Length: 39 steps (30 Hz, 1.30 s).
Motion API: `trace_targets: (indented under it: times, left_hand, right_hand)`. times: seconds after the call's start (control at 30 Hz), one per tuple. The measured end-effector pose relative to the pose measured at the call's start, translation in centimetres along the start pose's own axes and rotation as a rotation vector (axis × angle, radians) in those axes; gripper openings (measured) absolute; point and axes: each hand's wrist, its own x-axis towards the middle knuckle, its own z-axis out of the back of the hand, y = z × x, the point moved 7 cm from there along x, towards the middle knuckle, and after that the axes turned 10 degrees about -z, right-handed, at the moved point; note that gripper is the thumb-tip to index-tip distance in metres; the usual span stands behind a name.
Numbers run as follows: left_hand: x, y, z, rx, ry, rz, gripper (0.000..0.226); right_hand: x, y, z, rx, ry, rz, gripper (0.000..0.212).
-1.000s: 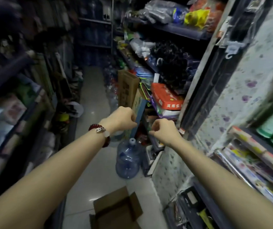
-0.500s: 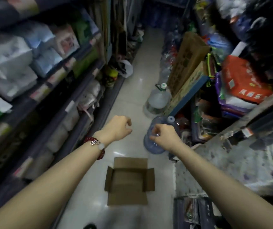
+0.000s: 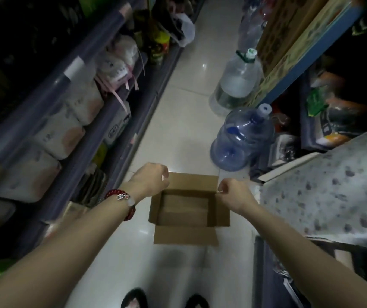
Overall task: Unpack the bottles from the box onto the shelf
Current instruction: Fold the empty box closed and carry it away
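Hovering over the unmarked open box (image 3: 186,207), left hand (image 3: 150,181) and right hand (image 3: 234,193) curl loosely, empty

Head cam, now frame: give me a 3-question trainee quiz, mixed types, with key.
1. True or false: bottles are visible inside the cardboard box.
2. Multiple choice: the blue water jug stands (A) inside the box, (B) on the floor beyond the box's far right corner, (C) on the left shelf.
3. Fill in: the red bead bracelet is on the ___ wrist.

Key: 1 false, the open box looks empty. 2 B. 3 left. Both the left hand and the right hand are loosely curled above the box, holding nothing.
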Motion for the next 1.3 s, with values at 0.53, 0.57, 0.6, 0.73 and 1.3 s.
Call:
trace_targets:
  times: [0.53, 0.57, 0.6, 0.73, 1.3]
  left_hand:
    - [13.3, 14.9, -23.1, 0.079, -0.166, 0.063, 0.031]
    - [13.7, 15.5, -23.6, 0.066, -0.186, 0.074, 0.032]
    - [14.1, 16.2, -24.2, 0.047, -0.205, 0.085, 0.032]
    - [15.0, 17.5, -26.2, -0.023, -0.278, 0.082, 0.032]
    - [17.5, 10.9, -35.4, -0.451, -0.185, -0.1, 0.048]
  right_hand:
    - [19.2, -7.9, -23.5, 0.039, -0.052, 0.118, 0.03]
    - [20.1, -8.0, -24.2, 0.042, -0.06, 0.137, 0.03]
    - [20.8, -8.0, -24.8, 0.041, -0.07, 0.156, 0.031]
    - [22.4, -9.2, -25.9, 0.021, -0.102, 0.187, 0.031]
    - [20.4, -13.3, -26.3, 0.481, -0.276, 0.195, 0.064]
